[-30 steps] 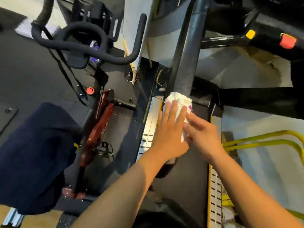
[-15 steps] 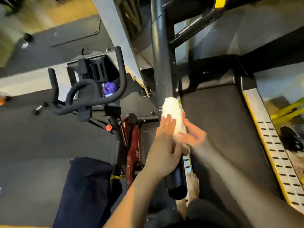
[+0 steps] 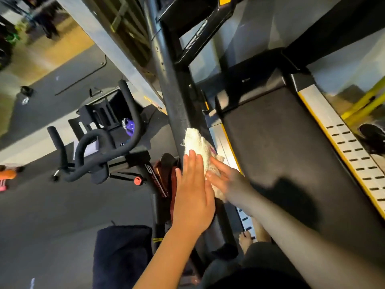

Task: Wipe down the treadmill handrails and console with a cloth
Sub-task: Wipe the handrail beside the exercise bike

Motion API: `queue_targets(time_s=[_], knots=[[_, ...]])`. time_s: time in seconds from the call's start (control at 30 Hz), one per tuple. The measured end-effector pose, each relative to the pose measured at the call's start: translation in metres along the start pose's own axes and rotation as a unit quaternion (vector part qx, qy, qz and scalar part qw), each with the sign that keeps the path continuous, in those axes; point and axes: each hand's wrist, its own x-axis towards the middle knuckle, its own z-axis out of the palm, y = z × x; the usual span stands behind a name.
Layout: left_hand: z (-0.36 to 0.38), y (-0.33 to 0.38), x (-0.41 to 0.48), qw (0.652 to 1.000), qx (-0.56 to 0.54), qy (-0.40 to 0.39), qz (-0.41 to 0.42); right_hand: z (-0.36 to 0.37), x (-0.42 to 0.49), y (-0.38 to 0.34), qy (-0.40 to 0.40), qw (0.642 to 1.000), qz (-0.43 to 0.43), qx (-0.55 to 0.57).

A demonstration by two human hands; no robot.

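A white cloth is wrapped over the treadmill's black left handrail, which runs from the top centre down toward me. My left hand lies flat on the rail and the cloth's near end, fingers straight. My right hand presses the cloth from the right side with extended fingers. Part of the cloth hangs under my right hand. The console's underside shows at the top.
The treadmill belt and yellow-edged side rail lie to the right. An exercise bike with black handlebars stands left of the handrail, a dark towel on its seat. My bare foot rests on the deck.
Both hands with the cloth have slid along the handrail while the view swung; more of the rail's upper stretch and the console underside now show.
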Motion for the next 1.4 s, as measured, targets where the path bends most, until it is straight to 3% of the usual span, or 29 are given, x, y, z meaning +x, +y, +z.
queue_targets(time_s=[0.2,0.37,0.53,0.7,0.73,0.8,0.87,1.03,1.13,1.3,1.4], knots=[[0.006,0.005,-0.015,0.993,0.097,-0.036,0.05,-0.022,-0.02,0.009,-0.063,0.995,0.072,0.028],[0.011,0.014,-0.029,0.979,0.166,-0.076,0.091,-0.016,-0.033,0.029,-0.049,0.981,0.147,0.117],[0.01,0.013,-0.009,0.962,0.244,-0.103,0.071,0.0,-0.013,0.014,-0.014,0.984,0.124,0.126],[0.017,0.023,-0.008,0.932,0.321,-0.137,0.094,0.012,-0.015,0.049,0.022,0.97,0.184,0.157],[0.018,0.027,-0.007,0.926,0.333,-0.143,0.1,0.013,-0.013,0.052,0.042,0.972,0.183,0.142],[0.018,0.032,-0.004,0.919,0.351,-0.143,0.11,0.007,-0.017,0.058,0.039,0.962,0.163,0.214],[0.014,0.029,-0.001,0.914,0.358,-0.139,0.13,0.006,-0.016,0.057,-0.01,0.968,0.15,0.2],[-0.006,0.023,-0.016,0.948,0.261,-0.085,0.159,0.012,-0.041,0.023,-0.021,0.987,0.105,0.118],[-0.009,0.022,-0.033,0.962,0.226,-0.063,0.137,0.013,-0.05,0.016,-0.025,0.994,0.054,0.092],[-0.003,0.027,-0.015,0.944,0.304,-0.088,0.093,0.007,0.005,0.015,-0.018,0.969,0.024,0.244],[-0.013,0.028,-0.007,0.968,0.241,-0.054,0.041,0.011,0.01,0.007,0.0,0.971,0.002,0.237]])
